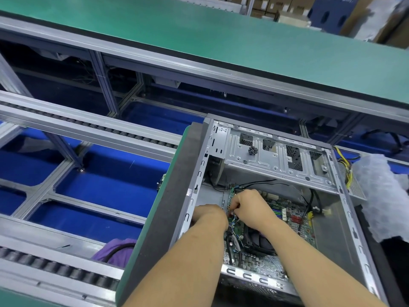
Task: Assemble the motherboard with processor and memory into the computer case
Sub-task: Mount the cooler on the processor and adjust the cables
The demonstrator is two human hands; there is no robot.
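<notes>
An open grey computer case (pixel 345 220) lies on its side on a dark pallet. Inside it sits the green motherboard (pixel 285 212) with a black cooler fan (pixel 257 239) at its middle. Both hands reach into the case at the board's left edge. My right hand (pixel 250 207) has its fingers curled around thin coloured front-panel wires (pixel 233 218) there. My left hand (pixel 210 214) is bent at the wrist beside it, its fingertips hidden behind the right hand near the same wires.
A silver drive cage (pixel 272 160) spans the case's far end, with a small cluster of dark screws (pixel 252 150) on it. Yellow power cables (pixel 345 165) and white foam wrap (pixel 380 191) lie at right. Roller conveyor rails (pixel 88 126) and a green bench (pixel 199 36) stand to the left and beyond.
</notes>
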